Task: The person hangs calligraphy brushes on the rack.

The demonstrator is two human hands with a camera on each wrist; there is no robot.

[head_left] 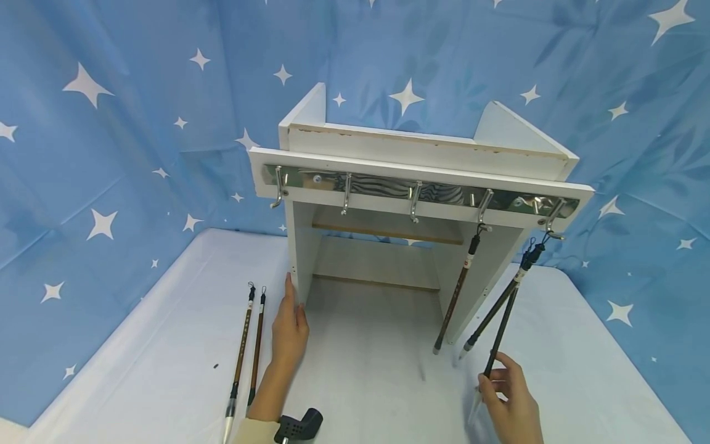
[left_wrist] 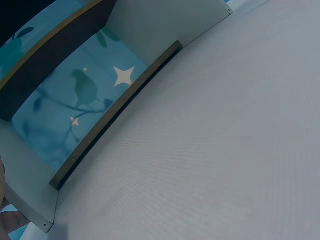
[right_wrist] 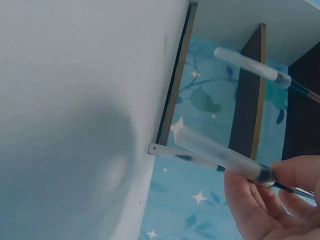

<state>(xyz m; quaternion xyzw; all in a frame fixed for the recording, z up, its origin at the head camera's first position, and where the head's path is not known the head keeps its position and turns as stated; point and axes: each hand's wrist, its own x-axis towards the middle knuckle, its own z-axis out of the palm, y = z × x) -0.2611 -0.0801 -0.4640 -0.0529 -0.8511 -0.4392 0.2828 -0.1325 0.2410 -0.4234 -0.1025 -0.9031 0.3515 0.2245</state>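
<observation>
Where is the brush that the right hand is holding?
In the head view, the held brush is at right, slanting from the rightmost hook down to the right hand.

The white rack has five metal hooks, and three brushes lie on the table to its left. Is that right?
Not quite: only two brushes lie on the table to the left of the white rack, as the head view shows. The five metal hooks are right.

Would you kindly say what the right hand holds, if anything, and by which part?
The right hand pinches a slim, dark-handled brush just above its pale tip.
</observation>
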